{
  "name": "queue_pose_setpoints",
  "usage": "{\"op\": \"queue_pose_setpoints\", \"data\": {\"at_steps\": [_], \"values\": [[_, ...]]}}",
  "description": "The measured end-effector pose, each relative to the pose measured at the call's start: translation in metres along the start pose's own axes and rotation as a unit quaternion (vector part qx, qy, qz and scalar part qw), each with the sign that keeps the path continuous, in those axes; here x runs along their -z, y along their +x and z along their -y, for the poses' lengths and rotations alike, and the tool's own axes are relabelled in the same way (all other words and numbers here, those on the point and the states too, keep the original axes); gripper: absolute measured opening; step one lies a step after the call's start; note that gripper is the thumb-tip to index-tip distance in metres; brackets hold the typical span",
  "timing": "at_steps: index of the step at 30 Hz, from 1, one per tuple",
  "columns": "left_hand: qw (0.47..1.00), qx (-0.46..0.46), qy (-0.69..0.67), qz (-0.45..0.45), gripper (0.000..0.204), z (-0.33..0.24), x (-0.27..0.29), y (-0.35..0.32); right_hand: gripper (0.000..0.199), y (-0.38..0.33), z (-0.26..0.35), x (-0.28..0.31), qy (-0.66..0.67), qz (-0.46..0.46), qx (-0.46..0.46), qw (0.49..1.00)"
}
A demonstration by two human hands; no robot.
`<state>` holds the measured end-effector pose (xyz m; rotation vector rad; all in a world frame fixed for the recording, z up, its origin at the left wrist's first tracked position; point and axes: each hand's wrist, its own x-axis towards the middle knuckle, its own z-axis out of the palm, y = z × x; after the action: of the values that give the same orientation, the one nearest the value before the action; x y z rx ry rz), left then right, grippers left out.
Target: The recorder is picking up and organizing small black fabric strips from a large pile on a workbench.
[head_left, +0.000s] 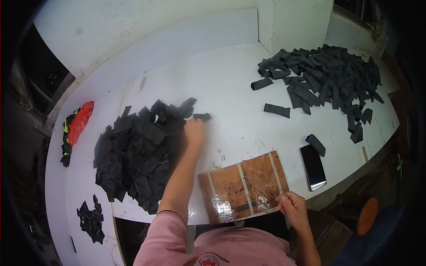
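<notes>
My left hand (pixel 194 133) reaches forward to the right edge of a heap of flat black fabric pieces (pixel 137 150). Its fingers are closed on a small black fabric piece (pixel 202 117), slightly blurred. By the lower right corner of a brown board (pixel 228 179), wrapped in clear film and crossed by pale strips, is my right hand (pixel 293 208). Its fingers are curled together in a pinch; whatever they may hold cannot be made out. A thin dark strip (pixel 246 207) lies on the board's near part.
Rolled black fabric tubes (pixel 328 75) form a pile at the far right, with a single tube (pixel 277 110) apart. Another tube (pixel 315 145) touches a phone (pixel 313 168). Small black scraps (pixel 91 221) and a red plastic bag (pixel 81 122) lie left. A round stool (pixel 367 216) stands right.
</notes>
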<state>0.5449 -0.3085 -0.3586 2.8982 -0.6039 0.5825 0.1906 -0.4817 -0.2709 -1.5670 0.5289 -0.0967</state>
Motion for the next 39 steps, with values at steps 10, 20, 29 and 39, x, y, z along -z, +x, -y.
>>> {"op": "queue_pose_setpoints", "data": {"at_steps": [10,20,29,39], "values": [[0.964,-0.149,-0.215,0.051,0.027,0.006,0.093,-0.112,0.018,0.007,0.004,-0.043,-0.103,0.153,0.017,0.983],[0.662,0.283,-0.693,-0.042,0.012,-0.007,0.162,-0.152,0.012,0.002,0.011,-0.093,-0.105,0.167,0.149,0.969],[0.443,0.302,-0.828,0.162,0.023,-0.055,0.183,-0.200,0.020,0.007,0.025,-0.124,0.101,0.053,0.158,0.981],[0.417,0.353,-0.827,0.129,0.011,-0.043,0.179,-0.209,0.020,0.023,0.007,-0.116,0.003,0.150,0.065,0.987]]}}
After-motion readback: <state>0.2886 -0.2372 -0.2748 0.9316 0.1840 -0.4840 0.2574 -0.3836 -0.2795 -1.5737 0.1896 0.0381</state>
